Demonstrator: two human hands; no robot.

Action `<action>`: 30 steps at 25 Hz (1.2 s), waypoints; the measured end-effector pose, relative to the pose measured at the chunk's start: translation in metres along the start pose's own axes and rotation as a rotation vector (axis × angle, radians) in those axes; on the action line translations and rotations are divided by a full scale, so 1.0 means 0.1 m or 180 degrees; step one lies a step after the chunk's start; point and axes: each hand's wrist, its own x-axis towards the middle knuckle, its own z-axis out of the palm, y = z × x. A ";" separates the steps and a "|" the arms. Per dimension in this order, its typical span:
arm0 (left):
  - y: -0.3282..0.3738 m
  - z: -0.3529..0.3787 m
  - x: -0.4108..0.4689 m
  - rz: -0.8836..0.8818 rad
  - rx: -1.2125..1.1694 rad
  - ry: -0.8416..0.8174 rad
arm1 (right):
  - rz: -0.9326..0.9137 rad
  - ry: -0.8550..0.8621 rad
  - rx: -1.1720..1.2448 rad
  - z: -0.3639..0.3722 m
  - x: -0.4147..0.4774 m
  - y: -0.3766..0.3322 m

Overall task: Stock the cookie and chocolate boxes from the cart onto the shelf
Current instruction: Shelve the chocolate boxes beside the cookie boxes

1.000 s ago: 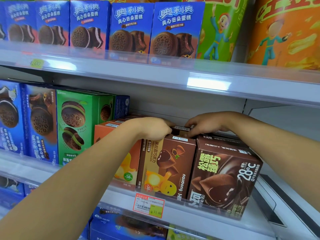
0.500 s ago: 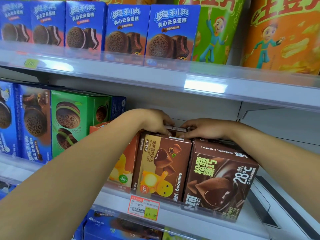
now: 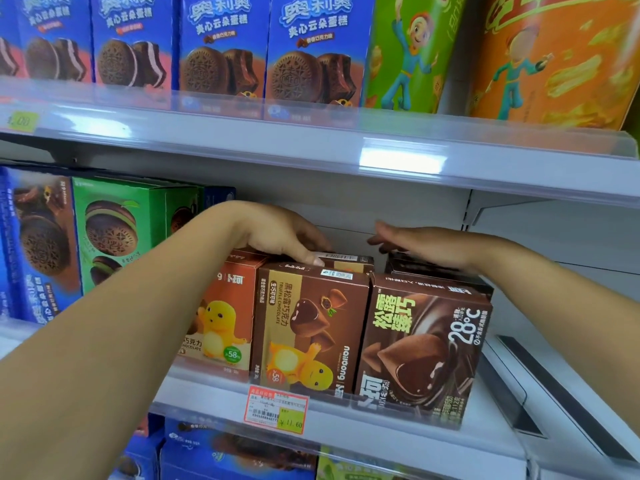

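Both hands reach over the chocolate row in the middle of the frame, apart from each other. The left hand [image 3: 287, 237] lies with thumb and fingers on top of a rear brown box [image 3: 346, 259] just behind the truffle chocolate box [image 3: 311, 327], pressing rather than gripping as far as can be seen. The right hand [image 3: 415, 242] is spread with straight fingers and holds nothing, above a rear dark box [image 3: 440, 271] behind the dark chocolate box [image 3: 422, 344]; whether it touches that box cannot be told. Three chocolate facings stand side by side at the front of the middle shelf [image 3: 495, 410], the orange chick box [image 3: 221, 306] leftmost, with boxes already behind at least two of them. This stretch therefore looks largely stocked, and the step in hand seems to be squaring up the back row. Bare shelf at the lower right suggests more could go there. How much stock remains cannot be judged, since the cart is out of view. The left forearm covers part of the orange chick box, and the depth of the rows is hidden. Green cookie boxes [image 3: 114, 230] stand at centre left, blue cookie boxes [image 3: 225, 46] line the upper shelf, and a price tag [image 3: 275, 414] hangs at bottom centre.
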 end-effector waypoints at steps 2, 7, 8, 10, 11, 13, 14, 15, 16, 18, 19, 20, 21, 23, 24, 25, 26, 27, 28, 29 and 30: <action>0.03 0.02 -0.07 -0.0087 -0.0136 -0.0025 | 0.0148 0.0142 0.0153 -0.06 -0.12 0.05; 0.32 0.23 -0.21 -0.0069 0.0274 0.0663 | 0.0924 0.1058 0.0734 -0.03 -0.40 0.39; 0.42 0.29 -0.22 0.0120 0.0316 0.0682 | 0.1089 0.1296 0.1168 0.03 -0.44 0.43; 0.59 0.39 -0.17 0.0410 0.0360 0.0688 | 0.1268 0.1766 0.2474 0.18 -0.45 0.49; 0.65 0.43 -0.11 0.0459 0.0409 0.0691 | 0.1219 0.1917 0.3138 0.26 -0.46 0.48; 0.73 0.48 0.03 0.0458 0.0496 0.0636 | 0.1149 0.2058 0.3956 0.39 -0.45 0.47; 0.75 0.51 0.10 0.0438 0.0527 0.0546 | 0.1102 0.2075 0.4219 0.44 -0.46 0.44; 0.76 0.53 0.16 0.0414 0.0557 0.0463 | 0.1047 0.2068 0.4406 0.48 -0.44 0.45; 0.75 0.55 0.21 0.0398 0.0571 0.0431 | 0.0979 0.2010 0.4555 0.50 -0.43 0.42; 0.75 0.56 0.27 0.0372 0.0494 0.0458 | 0.0970 0.1915 0.4821 0.50 -0.44 0.37; 0.74 0.56 0.28 0.0360 0.0432 0.0470 | 0.1010 0.1914 0.4810 0.51 -0.42 0.36; 0.74 0.56 0.28 0.0358 0.0397 0.0466 | 0.1000 0.1886 0.4764 0.52 -0.42 0.34; 0.73 0.55 0.28 0.0352 0.0384 0.0456 | 0.1021 0.1891 0.4729 0.53 -0.40 0.35; 0.72 0.54 0.27 0.0360 0.0401 0.0453 | 0.1016 0.1893 0.4701 0.54 -0.40 0.35; 0.72 0.54 0.27 0.0371 0.0402 0.0465 | 0.0985 0.1899 0.4732 0.54 -0.42 0.33; 0.72 0.54 0.27 0.0373 0.0391 0.0471 | 0.0998 0.1937 0.4785 0.55 -0.41 0.35; 0.72 0.55 0.26 0.0360 0.0387 0.0476 | 0.1005 0.1941 0.4822 0.55 -0.41 0.35; 0.72 0.55 0.26 0.0340 0.0400 0.0486 | 0.0998 0.1939 0.4849 0.55 -0.41 0.33; 0.71 0.55 0.26 0.0316 0.0421 0.0502 | 0.0974 0.1926 0.4870 0.55 -0.41 0.30; 0.71 0.55 0.27 0.0296 0.0429 0.0517 | 0.0967 0.1945 0.4892 0.56 -0.39 0.31; 0.71 0.56 0.27 0.0284 0.0426 0.0523 | 0.0966 0.1939 0.4902 0.56 -0.38 0.31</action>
